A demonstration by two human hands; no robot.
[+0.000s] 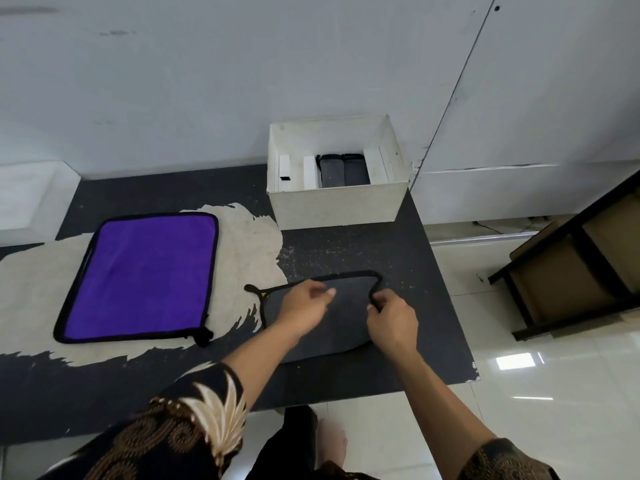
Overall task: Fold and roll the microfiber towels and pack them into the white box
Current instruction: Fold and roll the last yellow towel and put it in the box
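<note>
A grey towel [346, 306] with a black border lies folded on the dark table, in front of me. My right hand [393, 320] pinches its right edge, which curls inward. My left hand [304, 306] rests on the towel's left part, fingers bent and pointing right; whether it grips the cloth I cannot tell. A purple towel [142, 275] with black trim lies flat at the left. The white box [336, 202] stands at the back of the table with two rolled grey towels [343, 171] between its white dividers.
The dark table [381, 251] has a worn pale patch [249, 251] under the purple towel. Its right edge drops to a glossy tiled floor. A dark shelf with brown boxes [571, 271] stands at the right. A white wall is behind the box.
</note>
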